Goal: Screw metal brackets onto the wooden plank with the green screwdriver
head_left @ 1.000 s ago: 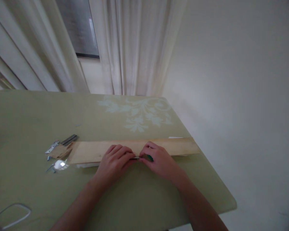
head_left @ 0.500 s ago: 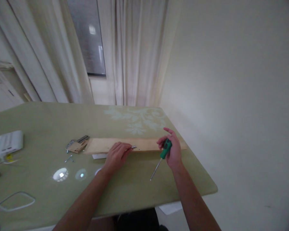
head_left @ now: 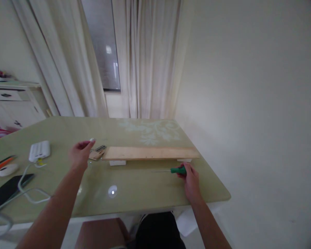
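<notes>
My right hand [head_left: 191, 180] is closed round the green handle of a screwdriver [head_left: 178, 170], whose thin shaft points left just above the table. My left hand [head_left: 79, 154] is raised at the left, thumb and finger pinching a small shiny metal piece [head_left: 92, 139], too small to identify. A long pale wooden board [head_left: 150, 153] lies across white blocks, one under its left part [head_left: 118, 162] and one under its right part [head_left: 184, 160]. Small dark holes show along its front edge. Beside the board's left end, near my left hand, are metal hardware and a small wooden piece [head_left: 96, 154].
The green table [head_left: 145, 193] ends in a rounded corner at the right, close to a wall. At the left are a white box-shaped device [head_left: 40, 150] with a cable, a dark phone [head_left: 10, 188], a round white object [head_left: 8, 169] and an orange tool [head_left: 1, 164].
My left hand has left the board and moved left and up, pinching a small metal piece. My right hand has lowered the screwdriver and turned it level. The view has shifted left.
</notes>
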`<state>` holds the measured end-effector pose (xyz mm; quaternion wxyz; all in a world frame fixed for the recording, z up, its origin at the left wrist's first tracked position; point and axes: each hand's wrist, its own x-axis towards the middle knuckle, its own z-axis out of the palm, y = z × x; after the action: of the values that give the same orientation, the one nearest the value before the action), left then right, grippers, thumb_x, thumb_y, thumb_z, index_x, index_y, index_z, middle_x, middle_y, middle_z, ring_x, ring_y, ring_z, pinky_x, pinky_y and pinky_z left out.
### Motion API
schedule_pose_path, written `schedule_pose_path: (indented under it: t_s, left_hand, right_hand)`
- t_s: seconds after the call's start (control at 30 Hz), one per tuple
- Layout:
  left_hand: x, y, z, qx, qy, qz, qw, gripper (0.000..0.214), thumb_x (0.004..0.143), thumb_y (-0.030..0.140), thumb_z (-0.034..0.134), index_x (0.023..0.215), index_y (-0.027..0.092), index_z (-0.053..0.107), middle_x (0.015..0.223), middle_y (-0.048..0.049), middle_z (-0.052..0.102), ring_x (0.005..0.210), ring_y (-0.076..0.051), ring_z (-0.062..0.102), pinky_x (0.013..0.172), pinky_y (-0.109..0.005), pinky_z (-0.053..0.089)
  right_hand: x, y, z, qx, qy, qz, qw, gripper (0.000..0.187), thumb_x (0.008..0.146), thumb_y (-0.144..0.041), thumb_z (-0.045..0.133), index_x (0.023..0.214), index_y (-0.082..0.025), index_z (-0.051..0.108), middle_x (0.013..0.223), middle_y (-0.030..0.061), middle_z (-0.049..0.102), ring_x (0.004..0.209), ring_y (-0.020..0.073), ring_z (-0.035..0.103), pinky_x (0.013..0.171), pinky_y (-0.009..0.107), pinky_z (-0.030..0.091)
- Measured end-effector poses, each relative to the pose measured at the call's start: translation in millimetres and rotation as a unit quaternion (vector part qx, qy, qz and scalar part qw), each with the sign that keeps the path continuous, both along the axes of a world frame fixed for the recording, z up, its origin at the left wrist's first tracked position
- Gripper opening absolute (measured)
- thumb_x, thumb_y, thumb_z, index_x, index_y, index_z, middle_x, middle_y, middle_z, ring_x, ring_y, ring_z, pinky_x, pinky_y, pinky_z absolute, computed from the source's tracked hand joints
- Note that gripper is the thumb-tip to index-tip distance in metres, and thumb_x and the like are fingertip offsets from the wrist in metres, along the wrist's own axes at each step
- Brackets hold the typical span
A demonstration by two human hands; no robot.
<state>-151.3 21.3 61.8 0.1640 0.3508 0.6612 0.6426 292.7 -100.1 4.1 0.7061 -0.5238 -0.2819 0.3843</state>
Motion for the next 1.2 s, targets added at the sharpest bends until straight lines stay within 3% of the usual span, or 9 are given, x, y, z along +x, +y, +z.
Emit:
schedule_pose_path:
  t_s: [0.2,0.47,0.67,0.77,0.9,1.0,1.1,1.17,1.2]
  left_hand:
    - [-38.8,-31.7,-7.0,-0.124,0.041,0.034,0.991,0.024,0.068,0.035,0.076,0.081,0.016,0.067,0.066,-0.0015,0.064,0.067,-0.021,0.061,0.061,-0.030,0.047]
    - [-51.3,-65.2,-28.6,-0.251,0.153,0.021,0.956,0.023,0.073,0.039,0.070,0.086,0.020,0.067,0.075,-0.0064,0.067,0.081,-0.032,0.065,0.076,-0.044,0.050]
    - [-49.7,-73.3,-40.6,-0.333,0.349,0.044,0.875,0.044,0.084,0.055,0.058,0.108,0.020,0.068,0.107,-0.0164,0.067,0.114,-0.048,0.061,0.087,-0.057,0.052]
    - [-33.4,-75.0,-43.3,-0.252,0.399,0.058,0.880,0.049,0.096,0.054,0.042,0.115,0.017,0.067,0.109,-0.0172,0.066,0.110,-0.042,0.063,0.090,-0.054,0.052]
    - [23.9,-76.3,-36.8,-0.041,0.423,-0.022,0.905,0.038,0.101,0.045,0.039,0.112,0.019,0.066,0.092,-0.0098,0.070,0.087,-0.029,0.065,0.088,-0.043,0.053]
    - [73.1,-73.3,-23.6,0.031,0.502,-0.150,0.851,0.034,0.102,0.040,0.042,0.110,0.021,0.070,0.102,-0.0122,0.074,0.102,-0.030,0.068,0.100,-0.044,0.048]
    - [95.4,-58.5,-7.5,-0.014,0.587,-0.252,0.769,0.048,0.094,0.041,0.062,0.139,0.025,0.063,0.145,-0.0137,0.065,0.134,-0.035,0.058,0.113,-0.050,0.041]
    - [92.5,-40.4,1.9,-0.090,0.610,-0.295,0.730,0.083,0.081,0.038,0.077,0.157,0.026,0.046,0.164,-0.0139,0.047,0.149,-0.036,0.046,0.121,-0.052,0.033]
    - [88.1,-29.7,5.8,-0.135,0.614,-0.313,0.712,0.099,0.074,0.037,0.082,0.162,0.026,0.039,0.168,-0.0149,0.041,0.153,-0.037,0.041,0.124,-0.053,0.029]
  right_hand:
    - [-0.7,-0.2,-4.1,0.019,-0.027,0.024,0.999,0.047,0.068,-0.064,0.085,0.079,-0.020,0.072,0.081,0.0027,0.072,0.073,0.0189,0.067,0.056,0.028,0.058]
    - [1.7,-2.7,-7.5,0.028,-0.011,0.029,0.999,0.048,0.065,-0.062,0.090,0.067,-0.021,0.065,0.073,-0.0020,0.063,0.071,0.0162,0.061,0.061,0.029,0.061]
    - [3.7,-7.9,-2.5,0.046,0.005,0.079,0.996,0.048,0.058,-0.054,0.096,0.076,-0.023,0.065,0.078,-0.0025,0.068,0.077,0.0172,0.066,0.073,0.032,0.061]
    - [5.3,-9.7,-1.6,0.050,0.004,0.106,0.993,0.049,0.057,-0.044,0.099,0.082,-0.024,0.062,0.084,-0.0017,0.073,0.080,0.0179,0.069,0.071,0.030,0.057]
    - [0.1,-9.3,-1.0,0.051,-0.009,0.140,0.989,0.044,0.068,-0.047,0.093,0.092,-0.023,0.065,0.086,0.0016,0.076,0.072,0.0177,0.069,0.067,0.029,0.054]
    - [-5.6,-11.5,-3.9,0.067,-0.027,0.145,0.987,0.051,0.077,-0.051,0.085,0.116,-0.024,0.067,0.092,0.0025,0.076,0.079,0.0194,0.070,0.072,0.032,0.055]
    - [2.9,-15.2,-4.6,0.077,-0.158,0.095,0.980,0.053,0.090,-0.053,0.069,0.135,-0.026,0.061,0.088,-0.0005,0.069,0.076,0.0177,0.066,0.073,0.032,0.055]
    - [21.0,-12.6,3.6,0.050,-0.347,0.057,0.935,0.049,0.098,-0.051,0.056,0.138,-0.024,0.060,0.083,-0.0011,0.064,0.069,0.0179,0.062,0.069,0.032,0.054]
    - [32.7,-8.2,11.6,0.025,-0.463,0.052,0.884,0.048,0.100,-0.049,0.050,0.140,-0.023,0.058,0.084,0.0004,0.064,0.072,0.0193,0.063,0.071,0.034,0.055]
